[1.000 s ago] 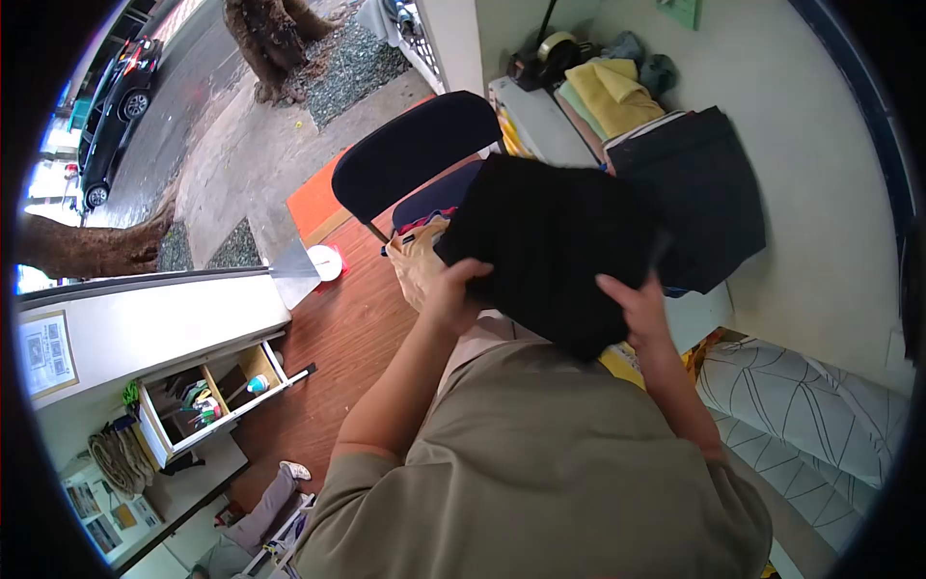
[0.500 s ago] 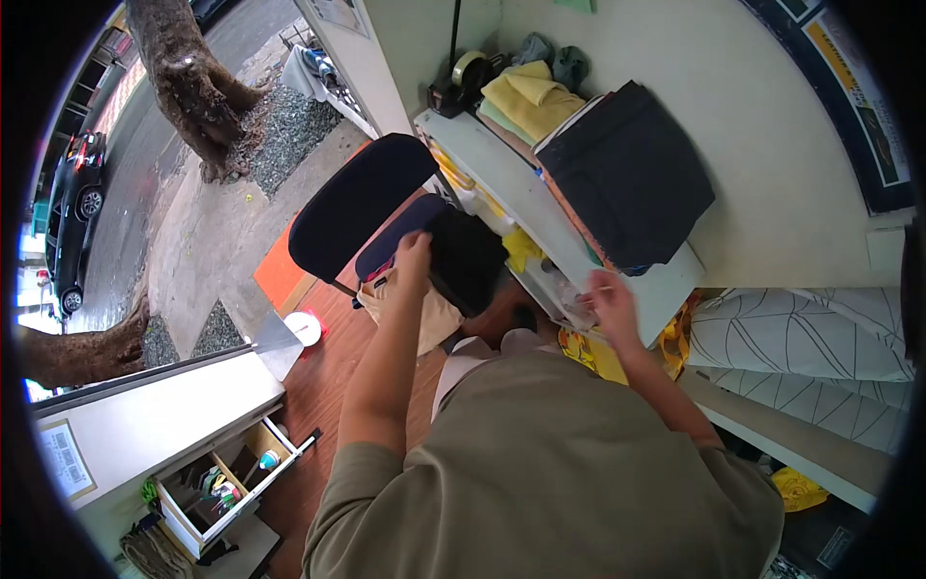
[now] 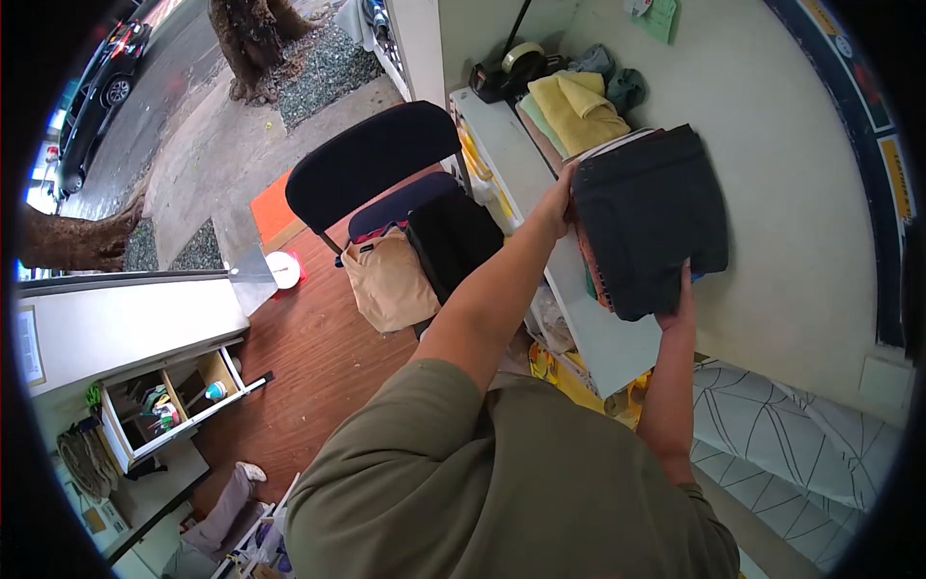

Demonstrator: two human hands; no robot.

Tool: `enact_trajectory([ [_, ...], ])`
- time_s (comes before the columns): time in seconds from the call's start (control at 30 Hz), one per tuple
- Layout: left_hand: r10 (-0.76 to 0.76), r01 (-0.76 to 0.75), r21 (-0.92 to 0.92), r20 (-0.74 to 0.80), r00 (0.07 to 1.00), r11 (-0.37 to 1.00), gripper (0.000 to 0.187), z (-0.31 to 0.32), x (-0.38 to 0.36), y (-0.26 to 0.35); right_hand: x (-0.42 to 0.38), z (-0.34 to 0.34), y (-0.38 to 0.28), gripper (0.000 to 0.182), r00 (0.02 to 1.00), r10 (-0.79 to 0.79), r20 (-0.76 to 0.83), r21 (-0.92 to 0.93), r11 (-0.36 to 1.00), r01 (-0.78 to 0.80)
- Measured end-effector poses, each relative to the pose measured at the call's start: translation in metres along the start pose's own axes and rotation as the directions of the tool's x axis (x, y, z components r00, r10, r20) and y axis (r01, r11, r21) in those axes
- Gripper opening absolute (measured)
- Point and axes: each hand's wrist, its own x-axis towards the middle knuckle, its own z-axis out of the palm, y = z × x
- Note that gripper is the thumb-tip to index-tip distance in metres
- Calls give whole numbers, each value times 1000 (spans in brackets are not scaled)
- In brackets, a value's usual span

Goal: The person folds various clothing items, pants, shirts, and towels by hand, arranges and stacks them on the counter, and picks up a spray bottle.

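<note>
Left hand (image 3: 559,205) has released the black cloth (image 3: 463,232); it now clasps the dark folded cloth (image 3: 641,217). Right hand (image 3: 678,307) is closed on its near edge.

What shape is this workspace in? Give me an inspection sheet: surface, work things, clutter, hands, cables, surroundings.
Surface: white counter, partly covered.
Work things: dark folded cloth atop a stack on the counter; black cloth and beige cloth on the chair.
Clutter: yellow cloth and tape roll at the counter's far end; open drawer holding small items.
Hands: left hand at the dark cloth's left edge, fingers partly hidden; right hand gripping its near edge, thumb on top.
Cables: one thin black line by the tape roll, cord or rod unclear.
Surroundings: brown floor, tree trunk and black car outside.
</note>
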Motion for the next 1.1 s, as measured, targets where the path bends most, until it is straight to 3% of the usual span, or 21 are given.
enact_trajectory([
  [0.07,28,-26,-47,47,998,999,61,10,-18,5,5,-18,2,84,999,-16,33,-68,998,18],
  [0.17,102,-92,-48,324,940,995,56,6,-57,-3,0,-59,4,81,999,18,43,-139,990,-12],
  [0.2,210,-209,-43,357,910,977,59,1,-56,-14,-4,-69,6,80,999,23,40,-149,989,-17],
  [0.27,226,-250,33,320,920,968,64,-15,-83,-32,-17,-90,16,83,996,88,19,-216,973,-82],
  [0.33,134,-142,84,99,986,986,67,-33,-108,-48,-37,-100,21,85,994,100,40,-286,954,-84],
  [0.43,203,-106,-234,439,875,966,68,-65,-150,-44,-72,-104,46,91,987,78,142,-310,950,-31],
  [0.5,74,126,-407,442,894,905,68,-83,-156,-48,-90,-108,63,97,973,98,211,-229,972,-48],
  [0.53,7,237,-488,447,894,840,68,-95,-160,-55,-91,-107,75,100,985,78,153,-270,962,-34],
  [0.57,140,-26,-271,409,902,962,68,-109,-164,-66,-90,-107,89,102,993,59,98,-317,948,-25],
  [0.6,280,-295,-25,402,872,955,68,-126,-166,-78,-90,-100,97,105,998,39,50,-369,929,-18],
  [0.63,405,-527,224,423,810,820,69,-145,-169,-89,-90,-93,102,106,995,70,75,-388,921,-36],
  [0.73,556,-655,473,352,753,589,60,-198,-198,-100,-104,-24,110,108,974,172,148,-432,897,-92],
  [0.77,362,-367,-52,345,866,929,65,-214,-208,-93,-105,-2,115,107,963,207,175,-442,890,-111],
  [0.8,149,67,-575,321,935,815,71,-222,-221,-77,-106,14,125,106,949,242,204,-450,884,-128],
  [0.83,53,61,-551,189,980,833,84,-227,-231,-60,-99,22,144,104,939,266,217,-419,894,-156],
  [0.87,274,-41,-512,388,880,858,66,-247,-221,-54,-92,28,166,103,930,288,228,-388,903,-185],
  [0.97,461,-176,-529,472,752,830,53,-288,-207,-40,-84,61,212,97,945,276,177,-328,921,-208],
  [1.03,252,62,-553,473,845,831,51,-327,-182,-21,-81,83,240,94,957,260,128,-293,932,-213],
  [1.1,329,-88,-444,502,800,892,49,-346,-154,-6,-76,97,263,91,962,255,93,-252,941,-225],
])
